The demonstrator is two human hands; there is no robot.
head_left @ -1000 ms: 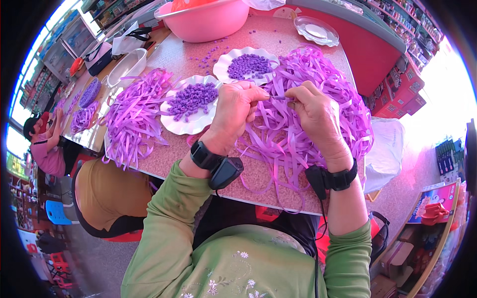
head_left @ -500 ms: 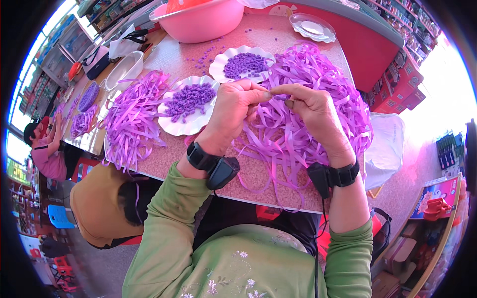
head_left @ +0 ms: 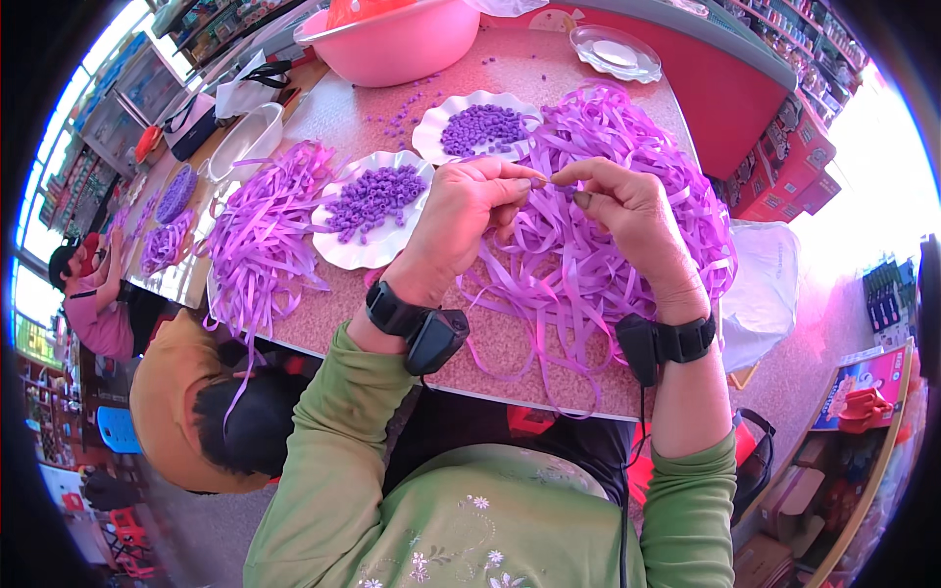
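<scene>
Over the front of a large heap of purple ribbons [head_left: 627,122], my two hands meet fingertip to fingertip. My left hand [head_left: 459,211] is pinched closed, thumb against forefinger. Facing it, my right hand [head_left: 635,218] also pinches, its other fingers curled. Something tiny and thin shows between the fingertips, too small to name. Just left of my left hand, a white scalloped plate [head_left: 345,257] holds small purple beads [head_left: 377,201]. Behind my hands a second scalloped plate [head_left: 428,134] holds more purple beads [head_left: 482,129]. Loose ribbon strands hang toward the table's front edge.
Another ribbon bundle [head_left: 263,230] lies at the table's left edge. A pink basin [head_left: 392,49] and a clear dish [head_left: 616,54] stand at the back, with scattered beads near the basin. A person in mustard clothing [head_left: 172,412] bends low at left; another person [head_left: 98,304] sits farther off.
My hands have shifted slightly right, and a small gap now shows between their fingertips. The person in mustard has leaned, bringing a dark-haired head into view beside a hanging ribbon.
</scene>
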